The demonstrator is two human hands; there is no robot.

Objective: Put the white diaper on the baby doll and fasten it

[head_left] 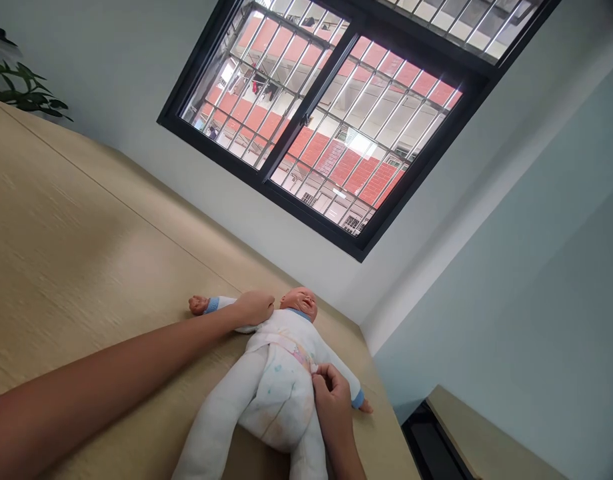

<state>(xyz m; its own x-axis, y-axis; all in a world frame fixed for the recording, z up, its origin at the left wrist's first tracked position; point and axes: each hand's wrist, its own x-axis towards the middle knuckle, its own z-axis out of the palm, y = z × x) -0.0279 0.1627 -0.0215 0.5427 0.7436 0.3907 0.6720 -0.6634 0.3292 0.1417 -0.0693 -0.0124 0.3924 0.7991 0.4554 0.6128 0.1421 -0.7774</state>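
A baby doll (291,327) in white clothing with blue cuffs lies on its back, its head toward the window. Around its hips is a white diaper (281,393) with a coloured waistband. At the diaper's side, my right hand (333,397) pinches a small white diaper tab (314,368) between thumb and fingers. My left hand (256,307) is curled closed at the doll's shoulder, over the upper sleeve; whatever its fingers grip is hidden. The doll's outstretched arm (221,304) passes behind my left wrist.
The doll rests on a light wooden table (111,280) set against the wall. Above is a dark-framed window (311,120) with metal bars. A green plant (26,90) stands at the upper left. A lower wooden-topped cabinet (481,433) is at the lower right, beyond the table edge.
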